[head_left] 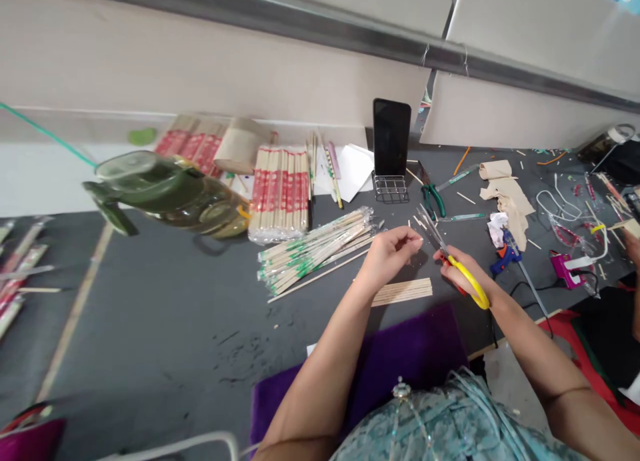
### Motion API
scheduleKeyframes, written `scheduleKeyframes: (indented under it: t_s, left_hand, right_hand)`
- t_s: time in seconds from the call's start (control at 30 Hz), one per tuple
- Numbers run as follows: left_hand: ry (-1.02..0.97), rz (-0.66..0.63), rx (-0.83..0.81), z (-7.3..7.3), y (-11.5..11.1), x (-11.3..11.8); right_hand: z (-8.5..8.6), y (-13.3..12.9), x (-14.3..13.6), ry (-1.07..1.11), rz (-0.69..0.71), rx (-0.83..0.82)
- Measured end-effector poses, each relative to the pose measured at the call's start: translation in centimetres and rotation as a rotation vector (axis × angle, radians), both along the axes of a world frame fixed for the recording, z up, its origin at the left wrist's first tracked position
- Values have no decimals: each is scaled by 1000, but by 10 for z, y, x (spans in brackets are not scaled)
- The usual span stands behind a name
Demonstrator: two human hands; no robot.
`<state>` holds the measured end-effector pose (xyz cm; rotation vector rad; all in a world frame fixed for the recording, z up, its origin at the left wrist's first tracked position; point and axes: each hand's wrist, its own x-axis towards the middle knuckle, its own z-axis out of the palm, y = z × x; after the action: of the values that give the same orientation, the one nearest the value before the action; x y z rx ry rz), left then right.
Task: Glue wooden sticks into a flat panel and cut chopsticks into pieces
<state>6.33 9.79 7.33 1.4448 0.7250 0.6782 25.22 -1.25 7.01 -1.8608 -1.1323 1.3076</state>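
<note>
Scissors with yellow and red handles (468, 281) are held in my right hand (463, 271), their blades parted and pointing up and left. My left hand (393, 254) is closed in a pinch left of the blades; what lies between its fingertips is too small to name. Below my hands, a row of flat pale sticks (404, 291) rests on the dark table. Wrapped chopsticks with green print (315, 251) are piled left of my left hand. Small cut stick pieces (420, 222) lie near the blade tips.
A phone (391, 137) stands in a wire holder, with green-handled pliers (432, 197) beside it. Red-printed chopstick packs (280, 191) and a green bottle (175, 191) are at the left. A blue glue gun (506, 253) lies right. Another person's hand (633, 246) shows at the far right.
</note>
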Motion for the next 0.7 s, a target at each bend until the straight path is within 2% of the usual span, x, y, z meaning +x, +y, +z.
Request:
scheduleKeyframes:
  t_s: [0.17,0.3,0.47,0.57,0.7]
  left_hand:
    - [-160,29,-159,6,5,-9]
    - [-245,47,-176,11,6,-11]
    - [-261,64,-188,16,3,-11]
    - [-253,160,-219,21,3,-11]
    - [-332,327,-290,27,8,-18]
  right_hand:
    - [-1,-17,13,-425,-47,26]
    - [-15,-29,10,-682,-98,-15]
    - [-30,-30,-2,-872,6,-77]
    - [-27,-26,-10,-1008,81,-152]
    - [-12,-20,-16,-1109,167,-262]
